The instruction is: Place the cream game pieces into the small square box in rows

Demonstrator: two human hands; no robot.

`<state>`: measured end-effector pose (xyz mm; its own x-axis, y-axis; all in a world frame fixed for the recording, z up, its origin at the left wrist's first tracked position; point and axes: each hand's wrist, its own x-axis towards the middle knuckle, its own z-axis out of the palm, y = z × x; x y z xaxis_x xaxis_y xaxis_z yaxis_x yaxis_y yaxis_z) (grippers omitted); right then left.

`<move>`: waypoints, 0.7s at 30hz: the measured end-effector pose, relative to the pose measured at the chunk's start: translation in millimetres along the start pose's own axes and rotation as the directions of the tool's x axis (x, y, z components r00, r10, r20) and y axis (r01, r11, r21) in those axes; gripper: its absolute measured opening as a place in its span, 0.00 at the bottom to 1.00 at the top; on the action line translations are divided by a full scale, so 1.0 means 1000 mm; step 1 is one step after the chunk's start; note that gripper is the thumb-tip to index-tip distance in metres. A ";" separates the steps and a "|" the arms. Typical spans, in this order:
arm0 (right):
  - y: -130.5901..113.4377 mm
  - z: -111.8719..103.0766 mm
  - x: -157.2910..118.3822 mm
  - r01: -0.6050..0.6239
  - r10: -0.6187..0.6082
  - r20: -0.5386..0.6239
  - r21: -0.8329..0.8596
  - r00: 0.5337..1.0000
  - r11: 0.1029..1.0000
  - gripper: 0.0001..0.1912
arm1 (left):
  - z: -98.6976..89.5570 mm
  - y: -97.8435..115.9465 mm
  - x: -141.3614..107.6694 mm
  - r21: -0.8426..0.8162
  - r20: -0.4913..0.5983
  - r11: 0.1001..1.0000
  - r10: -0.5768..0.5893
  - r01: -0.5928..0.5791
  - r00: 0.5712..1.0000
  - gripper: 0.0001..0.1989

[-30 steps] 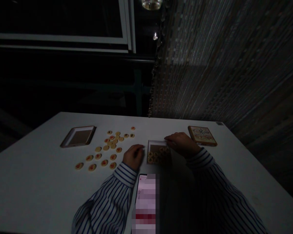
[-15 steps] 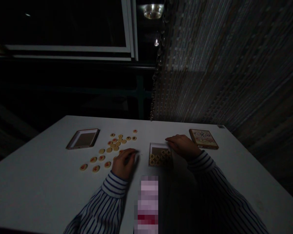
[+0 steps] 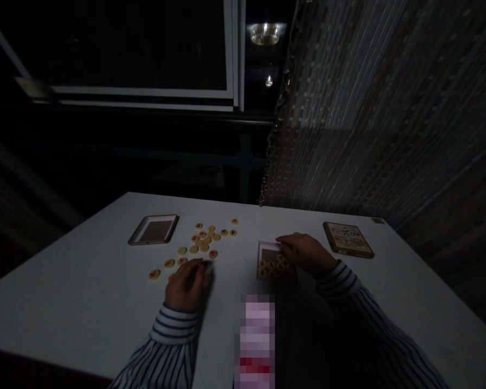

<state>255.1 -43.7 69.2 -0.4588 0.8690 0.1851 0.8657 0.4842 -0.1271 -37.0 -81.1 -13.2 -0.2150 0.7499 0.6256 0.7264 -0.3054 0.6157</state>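
Note:
My left hand hovers low over the near end of a scatter of round Chinese chess pieces. Its fingers are half curled, with a gap between thumb and index finger, and no piece shows in them. Some pieces beneath it are hidden. Around the far right corner of an open shallow box, my right hand has its fingers bent against the rim. Several dark-marked pieces lie in rows in the near part of this box, partly in shadow.
A second open tray lies at the table's left. At the right lies a printed box lid. Beyond the white table hang a string curtain and a framed window. The light is dim.
My left hand has moved left, away from the open box, to the near scattered pieces. The right hand stays at the box's corner. The whole view has shifted slightly.

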 end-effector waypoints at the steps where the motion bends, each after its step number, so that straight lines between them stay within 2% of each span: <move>1: -0.001 0.000 0.001 -0.002 0.002 -0.002 0.004 1.000 1.000 0.17 | 0.000 -0.002 -0.001 0.001 -0.012 1.000 -0.003 0.003 1.000 0.13; 8: -0.007 0.001 0.004 0.007 -0.006 -0.005 0.017 1.000 1.000 0.17 | 0.001 -0.016 -0.009 0.003 -0.051 1.000 -0.028 0.028 0.998 0.12; 16: -0.010 -0.001 0.012 0.031 -0.031 -0.025 0.007 0.999 0.999 0.17 | 0.000 -0.015 -0.011 0.013 -0.052 1.000 0.018 -0.017 0.999 0.10; 21: -0.014 0.000 0.017 0.034 -0.034 -0.026 -0.005 0.999 0.999 0.17 | 0.000 -0.020 -0.013 0.008 -0.040 1.000 -0.002 0.002 0.999 0.10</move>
<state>235.2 -36.2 74.2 -0.4830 0.8490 0.2145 0.8504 0.5131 -0.1160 -49.0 -84.5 -33.7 -0.2424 0.7262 0.6433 0.7311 -0.2992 0.6132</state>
